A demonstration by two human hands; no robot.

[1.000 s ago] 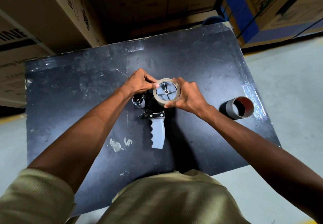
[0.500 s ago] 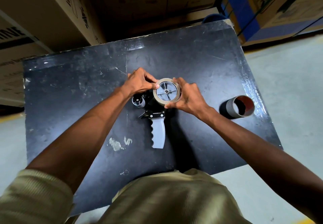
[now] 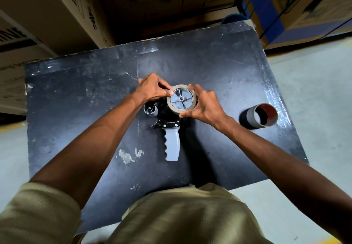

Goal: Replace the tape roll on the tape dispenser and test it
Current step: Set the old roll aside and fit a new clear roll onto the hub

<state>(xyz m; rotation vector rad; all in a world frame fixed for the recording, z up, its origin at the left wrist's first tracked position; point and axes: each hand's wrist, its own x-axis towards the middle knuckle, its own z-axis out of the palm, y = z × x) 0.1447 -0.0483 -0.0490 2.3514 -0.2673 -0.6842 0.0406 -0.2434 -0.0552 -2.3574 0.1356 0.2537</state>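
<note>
Almost nothing has shifted since a second ago: your hands have stayed at the tape roll point(image 3: 182, 99), with only small changes of the fingers. The roll sits on the grey hub of the tape dispenser point(image 3: 170, 129), which lies flat on the desk point(image 3: 76, 100), handle toward you. Your right hand point(image 3: 204, 104) curls round the roll's near and right edge, probably to steady it on the hub. Your left hand point(image 3: 152, 89) pinches at the roll's left edge, likely hunting the loose end. The empty core point(image 3: 259, 116) lies well apart, at the right.
</note>
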